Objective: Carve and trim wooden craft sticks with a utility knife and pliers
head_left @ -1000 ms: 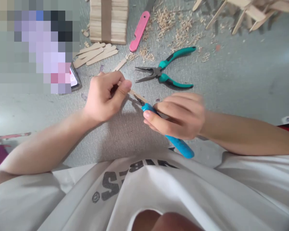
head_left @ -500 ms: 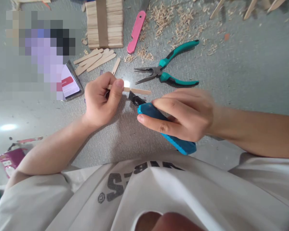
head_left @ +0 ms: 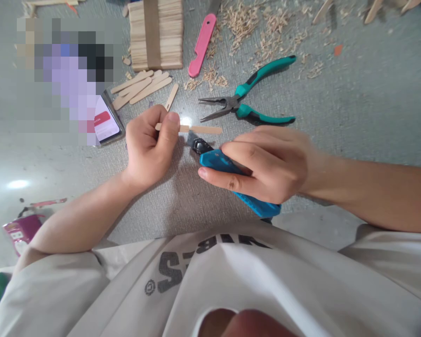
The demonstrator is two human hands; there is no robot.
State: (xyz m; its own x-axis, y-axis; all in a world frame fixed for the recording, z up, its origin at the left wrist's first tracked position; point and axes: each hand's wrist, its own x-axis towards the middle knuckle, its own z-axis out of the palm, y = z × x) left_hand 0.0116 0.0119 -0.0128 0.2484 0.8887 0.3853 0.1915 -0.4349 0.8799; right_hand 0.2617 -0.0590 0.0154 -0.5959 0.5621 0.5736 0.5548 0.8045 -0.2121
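Note:
My left hand (head_left: pixel 150 145) is closed around a thin wooden craft stick (head_left: pixel 203 129), which points to the right from between thumb and fingers. My right hand (head_left: pixel 266 161) grips a blue-handled cutting tool (head_left: pixel 219 161); its dark head sits just below the stick, close to my left thumb. I cannot tell whether the head touches the stick. Both hands hover over the grey textured floor (head_left: pixel 354 107).
Teal needle-nose pliers (head_left: pixel 247 98) lie open just beyond my hands. Further back are a pink knife handle (head_left: pixel 201 44), a banded bundle of sticks (head_left: pixel 157 32), several loose sticks (head_left: pixel 142 86), wood shavings (head_left: pixel 259 32) and a phone (head_left: pixel 107 120). A purple packet (head_left: pixel 19 231) lies at left.
My left hand has turned the stick from slanting to nearly level. The tool's head came off the stick and now sits just under it. The view shifted slightly.

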